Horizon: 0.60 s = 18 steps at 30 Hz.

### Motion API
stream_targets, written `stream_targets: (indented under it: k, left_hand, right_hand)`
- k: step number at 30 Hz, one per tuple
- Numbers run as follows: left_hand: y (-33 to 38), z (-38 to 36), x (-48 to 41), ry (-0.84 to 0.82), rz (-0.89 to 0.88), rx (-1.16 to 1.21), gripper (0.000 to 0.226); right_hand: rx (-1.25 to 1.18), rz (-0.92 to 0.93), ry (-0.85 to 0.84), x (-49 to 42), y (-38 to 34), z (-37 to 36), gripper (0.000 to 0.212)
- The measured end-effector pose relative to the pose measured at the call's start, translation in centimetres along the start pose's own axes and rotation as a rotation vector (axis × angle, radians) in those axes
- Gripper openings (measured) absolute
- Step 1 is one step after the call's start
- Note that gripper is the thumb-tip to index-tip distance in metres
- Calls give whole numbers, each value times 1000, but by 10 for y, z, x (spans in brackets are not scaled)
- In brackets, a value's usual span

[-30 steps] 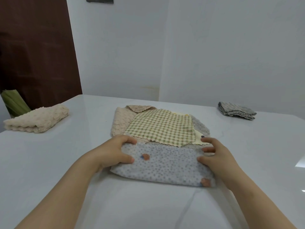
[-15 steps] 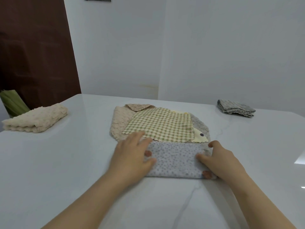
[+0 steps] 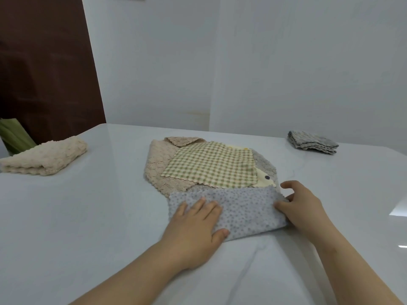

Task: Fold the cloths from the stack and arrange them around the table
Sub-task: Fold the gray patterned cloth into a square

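Under the checked cloth (image 3: pixel 211 166), yellow cloth (image 3: pixel 265 182) mostly hidden, green object (image 3: pixel 13 135) cut by left edge

Nearest you, the spotted cloth (image 3: pixel 242 208) is pale blue-grey, speckled all over with small darker grey dots. Behind it, the checked cloth (image 3: pixel 211 166) is olive-green and cream gingham. Around that you see a beige cloth (image 3: pixel 157 168), a plain grey cloth (image 3: pixel 265 161) and a pale yellow cloth (image 3: pixel 263 181) with one dark spot. On your left the cream cloth (image 3: pixel 44 157) is unpatterned; far right, the mottled cloth (image 3: pixel 312 143) is light and dark grey. The table (image 3: pixel 88 216) is glossy white.
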<state>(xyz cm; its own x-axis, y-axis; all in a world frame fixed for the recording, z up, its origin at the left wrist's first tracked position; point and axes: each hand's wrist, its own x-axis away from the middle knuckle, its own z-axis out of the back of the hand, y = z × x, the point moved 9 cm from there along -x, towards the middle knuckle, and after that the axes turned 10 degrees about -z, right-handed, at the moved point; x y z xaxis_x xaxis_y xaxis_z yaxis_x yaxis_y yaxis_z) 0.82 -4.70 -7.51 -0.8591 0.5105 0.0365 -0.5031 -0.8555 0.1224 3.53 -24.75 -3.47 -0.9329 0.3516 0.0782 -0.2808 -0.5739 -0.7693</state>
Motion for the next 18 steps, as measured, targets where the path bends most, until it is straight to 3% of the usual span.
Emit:
stream_targets:
  k: [6,9,12,15,18]
  left_hand:
    - [-2,1,-2,-4,-21,43,59]
    - [-11,31,0,261,-6,78,44]
    - [-41,57,13,564,171,588,13]
    - [-48,40,11,516,292,1271,12]
    - [-43,35,10,496,311,1496,10]
  right_hand:
    - [-213,11,-4,-3,-4,0,37]
    - [-434,40,-23,2,-13,1,34]
    - [-628,80,-43,15,-26,-3,30]
    - [-650,195,-93,33,-49,-18,32]
    - [-570,317,-201,52,-68,-40,40]
